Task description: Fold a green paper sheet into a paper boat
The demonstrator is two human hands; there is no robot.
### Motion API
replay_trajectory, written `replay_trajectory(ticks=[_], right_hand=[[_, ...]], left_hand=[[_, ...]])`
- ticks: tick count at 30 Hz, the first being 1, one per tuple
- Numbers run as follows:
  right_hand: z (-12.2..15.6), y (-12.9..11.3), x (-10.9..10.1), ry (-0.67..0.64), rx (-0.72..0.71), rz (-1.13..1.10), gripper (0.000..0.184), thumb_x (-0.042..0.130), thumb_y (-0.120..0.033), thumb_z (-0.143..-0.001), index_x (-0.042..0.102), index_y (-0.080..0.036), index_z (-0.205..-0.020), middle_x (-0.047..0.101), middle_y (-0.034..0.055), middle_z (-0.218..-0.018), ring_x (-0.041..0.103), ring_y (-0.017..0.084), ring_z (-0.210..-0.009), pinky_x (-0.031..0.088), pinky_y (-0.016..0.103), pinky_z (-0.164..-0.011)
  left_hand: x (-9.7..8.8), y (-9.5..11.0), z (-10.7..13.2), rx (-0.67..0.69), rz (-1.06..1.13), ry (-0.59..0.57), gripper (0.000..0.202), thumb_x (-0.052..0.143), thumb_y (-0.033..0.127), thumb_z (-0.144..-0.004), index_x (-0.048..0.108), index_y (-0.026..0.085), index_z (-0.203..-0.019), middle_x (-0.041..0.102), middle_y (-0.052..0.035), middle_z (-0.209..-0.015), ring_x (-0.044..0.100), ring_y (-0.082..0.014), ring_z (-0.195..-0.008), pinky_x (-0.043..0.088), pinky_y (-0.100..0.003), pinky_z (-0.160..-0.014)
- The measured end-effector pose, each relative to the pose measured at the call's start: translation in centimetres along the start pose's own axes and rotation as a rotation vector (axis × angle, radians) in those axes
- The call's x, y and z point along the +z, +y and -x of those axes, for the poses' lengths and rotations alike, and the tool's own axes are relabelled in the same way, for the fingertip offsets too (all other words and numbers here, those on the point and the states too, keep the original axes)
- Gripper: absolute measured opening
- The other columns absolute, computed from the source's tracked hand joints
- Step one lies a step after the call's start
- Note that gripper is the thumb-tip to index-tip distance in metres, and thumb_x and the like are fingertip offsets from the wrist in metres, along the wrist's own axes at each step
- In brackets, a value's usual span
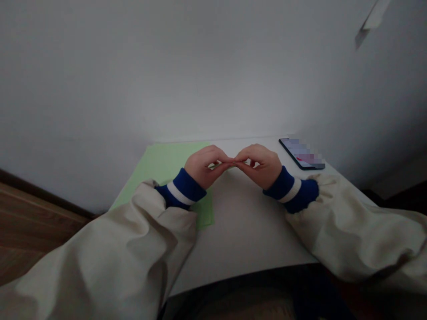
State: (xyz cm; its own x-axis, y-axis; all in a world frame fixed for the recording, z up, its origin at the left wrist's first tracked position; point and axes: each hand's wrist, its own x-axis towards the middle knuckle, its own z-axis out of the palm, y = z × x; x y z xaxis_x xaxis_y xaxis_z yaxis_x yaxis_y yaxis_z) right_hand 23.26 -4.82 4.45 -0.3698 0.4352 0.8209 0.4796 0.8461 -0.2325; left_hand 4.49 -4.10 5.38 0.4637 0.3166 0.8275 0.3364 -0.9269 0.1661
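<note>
The left hand (205,168) and right hand (263,163) meet near the far side of the white surface (253,240), each drawn in to a pinch, thumb against forefinger, with the tips of the two touching or almost so. Between them they seem to hold a thin, pale green slip (230,168); only slivers of its edge show, so its shape and any folds cannot be told. Such a fine two-sided pinch suits something thin and light, since it lets each hand steady the edge for the other, and bringing the tips so close probably gives control over one small spot. Both wrists arch up off the surface, which likely leaves the fingers room to work without pressing the slip flat. The green paper (173,155) lies flat at the left, partly under the left hand and sleeve (133,231), perhaps put there to be within reach while leaving the middle bare. The phone (296,153) lies face up at the far right, beyond the right hand and apart from it, its screen lit; that spot would keep it in sight yet out of the fingers' way. Behind everything stands the plain wall (213,80).
</note>
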Motion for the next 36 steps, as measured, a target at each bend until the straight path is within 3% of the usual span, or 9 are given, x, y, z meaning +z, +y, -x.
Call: replay_trajectory(ticks=[16,29,36], right_hand=[[0.10,-0.28,-0.04,-0.005,0.032,-0.057,0.009,0.060,-0.027,-0.080,0.063,-0.019,-0.078,0.065,0.0030,-0.074,0.056,0.012,-0.068,0.046,0.026,-0.057],[0.05,-0.37,0.06,-0.015,0.053,-0.131,0.007,0.059,-0.023,-0.079,0.063,-0.019,-0.075,0.065,0.0036,-0.073,0.055,0.012,-0.067,0.046,0.024,-0.054],[0.15,-0.46,0.11,0.002,0.055,-0.127,0.005,0.057,-0.018,-0.078,0.061,-0.020,-0.075,0.064,0.0015,-0.075,0.055,0.011,-0.068,0.045,0.023,-0.054]], left_hand=[[0.08,-0.20,0.15,-0.056,0.024,0.011,0.011,0.065,0.029,-0.078,0.065,0.018,-0.079,0.067,-0.0007,-0.070,0.061,-0.0103,-0.064,0.050,-0.022,-0.059],[0.07,-0.45,0.22,-0.018,0.047,-0.012,0.008,0.062,0.023,-0.080,0.062,0.016,-0.076,0.063,-0.0016,-0.070,0.059,-0.0099,-0.065,0.049,-0.021,-0.058],[0.10,-0.49,0.17,0.008,0.004,-0.019,0.009,0.061,0.022,-0.081,0.061,0.016,-0.074,0.064,-0.0025,-0.070,0.058,-0.0118,-0.067,0.047,-0.026,-0.063]])
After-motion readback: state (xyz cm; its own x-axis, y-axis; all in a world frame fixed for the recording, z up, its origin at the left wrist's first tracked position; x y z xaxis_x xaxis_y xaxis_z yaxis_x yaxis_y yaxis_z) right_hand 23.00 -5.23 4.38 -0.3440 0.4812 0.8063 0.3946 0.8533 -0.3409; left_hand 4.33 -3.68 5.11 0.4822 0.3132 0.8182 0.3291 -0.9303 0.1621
